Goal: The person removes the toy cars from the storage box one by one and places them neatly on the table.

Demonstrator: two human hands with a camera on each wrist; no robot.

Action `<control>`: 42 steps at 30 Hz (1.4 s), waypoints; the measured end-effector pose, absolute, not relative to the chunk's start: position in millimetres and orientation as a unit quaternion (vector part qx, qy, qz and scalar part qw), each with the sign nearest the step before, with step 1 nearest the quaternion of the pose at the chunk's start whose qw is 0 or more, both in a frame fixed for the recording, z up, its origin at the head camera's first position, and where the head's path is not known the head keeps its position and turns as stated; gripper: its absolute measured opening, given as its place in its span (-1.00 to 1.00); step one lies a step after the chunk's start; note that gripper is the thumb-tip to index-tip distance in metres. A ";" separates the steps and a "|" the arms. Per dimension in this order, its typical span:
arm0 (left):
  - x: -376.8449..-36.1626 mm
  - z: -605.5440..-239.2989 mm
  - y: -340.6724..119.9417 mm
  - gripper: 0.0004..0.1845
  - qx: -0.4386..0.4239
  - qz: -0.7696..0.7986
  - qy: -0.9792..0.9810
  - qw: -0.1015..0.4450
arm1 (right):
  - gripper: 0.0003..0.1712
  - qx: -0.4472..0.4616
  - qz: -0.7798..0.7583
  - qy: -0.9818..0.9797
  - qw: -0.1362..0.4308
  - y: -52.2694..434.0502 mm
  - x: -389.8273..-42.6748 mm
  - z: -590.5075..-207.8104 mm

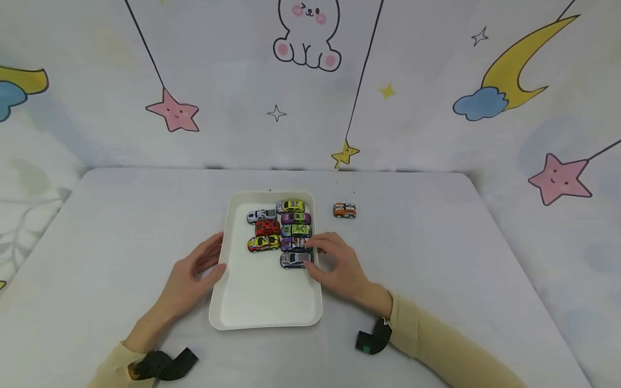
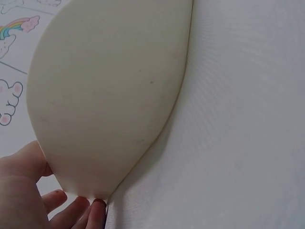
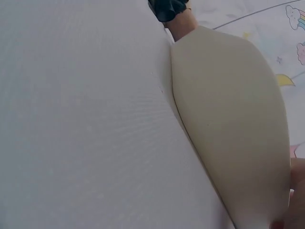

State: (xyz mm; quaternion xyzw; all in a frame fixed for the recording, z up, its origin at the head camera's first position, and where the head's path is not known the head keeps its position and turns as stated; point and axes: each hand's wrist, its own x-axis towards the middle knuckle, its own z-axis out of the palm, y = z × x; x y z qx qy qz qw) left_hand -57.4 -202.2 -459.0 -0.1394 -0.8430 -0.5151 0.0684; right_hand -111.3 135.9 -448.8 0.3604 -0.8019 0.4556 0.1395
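Observation:
A white rectangular tray [image 1: 264, 302] holds several small toy cars, among them a red one [image 1: 267, 227] and a grey one [image 1: 293, 261]. My left hand [image 1: 186, 283] grips the tray's left edge, thumb at the rim and fingers along the outer side. At the right edge my right hand [image 1: 342, 267] holds the rim, its thumb and index fingertip overlapping the grey car and a purple car [image 1: 291, 244]. The tray's pale outer surface fills much of the left wrist view, with the fingertips [image 2: 82, 202] at its lower end.
An orange toy car [image 1: 344, 210] sits on the white table [image 1: 412, 242], beyond the tray's upper right side. Behind the table rises a pale backdrop [image 1: 233, 70] printed with stars, a moon and an animal.

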 end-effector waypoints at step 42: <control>-55.9 -457.5 -198.7 -0.32 -0.140 -0.514 -0.843 0.069 | -0.70 0.362 0.299 -0.883 0.013 129.4 -105.9 -419.9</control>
